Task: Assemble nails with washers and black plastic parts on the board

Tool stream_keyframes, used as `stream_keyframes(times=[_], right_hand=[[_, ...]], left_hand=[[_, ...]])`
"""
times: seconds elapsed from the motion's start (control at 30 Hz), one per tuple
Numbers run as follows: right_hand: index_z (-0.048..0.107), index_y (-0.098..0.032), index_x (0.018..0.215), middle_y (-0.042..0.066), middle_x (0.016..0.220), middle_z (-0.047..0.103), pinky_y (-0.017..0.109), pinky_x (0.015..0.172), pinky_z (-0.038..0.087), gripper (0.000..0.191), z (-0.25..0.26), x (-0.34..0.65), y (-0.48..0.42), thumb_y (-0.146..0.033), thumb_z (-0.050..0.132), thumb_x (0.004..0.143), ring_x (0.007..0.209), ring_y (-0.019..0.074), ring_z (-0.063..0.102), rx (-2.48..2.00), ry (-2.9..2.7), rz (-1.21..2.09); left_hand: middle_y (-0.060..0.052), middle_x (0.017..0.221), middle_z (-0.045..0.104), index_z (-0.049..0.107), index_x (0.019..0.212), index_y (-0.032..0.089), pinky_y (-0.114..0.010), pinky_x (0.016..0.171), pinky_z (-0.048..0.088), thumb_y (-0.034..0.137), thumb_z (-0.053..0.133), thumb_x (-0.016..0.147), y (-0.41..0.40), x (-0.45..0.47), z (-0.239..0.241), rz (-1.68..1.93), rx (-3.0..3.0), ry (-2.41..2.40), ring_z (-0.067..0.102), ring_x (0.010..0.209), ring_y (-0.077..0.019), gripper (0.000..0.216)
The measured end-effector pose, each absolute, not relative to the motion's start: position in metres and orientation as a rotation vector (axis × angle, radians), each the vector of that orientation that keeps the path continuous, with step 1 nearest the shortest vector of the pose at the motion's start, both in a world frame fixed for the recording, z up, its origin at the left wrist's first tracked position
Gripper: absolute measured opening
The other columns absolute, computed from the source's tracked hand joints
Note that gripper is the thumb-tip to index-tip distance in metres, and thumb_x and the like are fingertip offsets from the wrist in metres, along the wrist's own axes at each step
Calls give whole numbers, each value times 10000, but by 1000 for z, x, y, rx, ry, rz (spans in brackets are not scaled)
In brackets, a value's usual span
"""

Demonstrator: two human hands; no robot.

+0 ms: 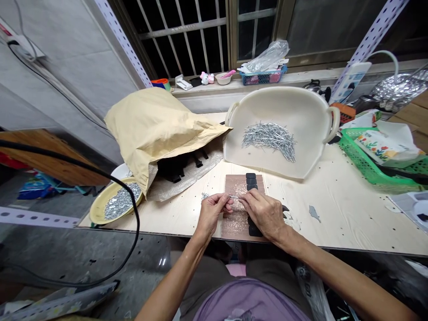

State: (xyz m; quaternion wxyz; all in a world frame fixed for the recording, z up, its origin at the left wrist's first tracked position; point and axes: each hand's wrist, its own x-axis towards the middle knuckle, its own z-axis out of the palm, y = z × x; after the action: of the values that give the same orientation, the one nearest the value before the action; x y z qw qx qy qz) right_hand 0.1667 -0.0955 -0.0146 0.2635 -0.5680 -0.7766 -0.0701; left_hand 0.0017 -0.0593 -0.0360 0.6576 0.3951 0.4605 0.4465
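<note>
Spanning L hand (213, 211) & R hand (265, 213), pin (234, 197) lies approx. parallel to front edge of table (347, 205); both hands' fingertips pinch its ends.

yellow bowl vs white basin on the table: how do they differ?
- Shape: the yellow bowl is roundish, no handles visible; the white basin is scoop-like with two side handles.
- Size: the basin looks clearly larger than the bowl.
- Contents: the bowl holds small silvery pieces; the basin, long thin pins.
Shared: both hold many shiny, metallic-looking parts.
</note>
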Motion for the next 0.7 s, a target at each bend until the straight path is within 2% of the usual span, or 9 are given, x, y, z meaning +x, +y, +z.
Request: stream_keyframes(times=[0.3, 0.47, 0.7], right_hand=[[613, -190, 877, 22, 775, 622, 229, 588, 326, 239, -24, 167, -92, -282, 405, 949, 689, 111, 565, -1545, -2093, -146], [586, -211, 908, -5, 839, 620, 215, 540, 313, 207, -25, 170, -88, -330, 420, 942, 701, 100, 580, -1590, -2095, 83], [591, -211, 905, 8, 845, 617, 214, 550, 314, 245, -26, 173, -89, -341, 387, 949, 703, 109, 578, -1609, -2136, 100]], left_hand=[[-11, 637, 647, 676, 754, 120, -198, 520, 461, 381, 699, 715, -56, 9, -36, 1022, 938, 1054, 568, 505, -81, 266], [-11, 630, 641, 675, 758, 121, -195, 511, 457, 391, 694, 718, -56, 5, -41, 993, 929, 1059, 569, 506, -83, 273], [-24, 666, 650, 687, 807, 112, -190, 506, 460, 403, 701, 703, -57, 6, -44, 954, 933, 1061, 559, 522, -81, 309]])
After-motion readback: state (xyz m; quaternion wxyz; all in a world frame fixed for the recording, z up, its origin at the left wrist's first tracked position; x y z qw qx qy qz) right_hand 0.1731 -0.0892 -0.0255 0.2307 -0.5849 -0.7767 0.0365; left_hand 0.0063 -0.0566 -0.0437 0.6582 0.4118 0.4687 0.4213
